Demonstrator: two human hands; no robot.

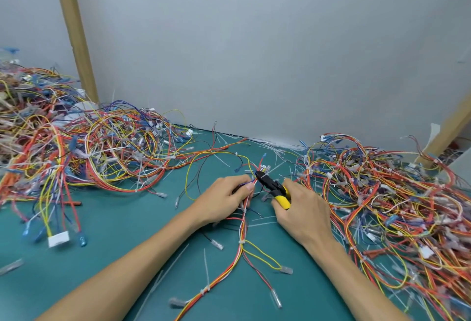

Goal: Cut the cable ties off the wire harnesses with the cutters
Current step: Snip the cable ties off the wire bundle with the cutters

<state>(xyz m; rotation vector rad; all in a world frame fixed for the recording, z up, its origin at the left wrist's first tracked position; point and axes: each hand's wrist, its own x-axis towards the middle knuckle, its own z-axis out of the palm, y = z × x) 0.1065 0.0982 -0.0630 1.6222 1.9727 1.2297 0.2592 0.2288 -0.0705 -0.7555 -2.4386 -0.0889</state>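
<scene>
Gripping cutters point(274, 188) in clenched right hand point(303, 211), setting black tip against wire harness point(242, 234); pinching harness in left hand point(224, 198) mid-bench point(114, 231); working between left pile point(76, 142) and right pile point(382, 193), wall point(254, 53) close behind.

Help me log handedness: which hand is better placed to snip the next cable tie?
Right. The right hand grips the cutters, tip at the harness; the left hand only pinches that harness.
</scene>
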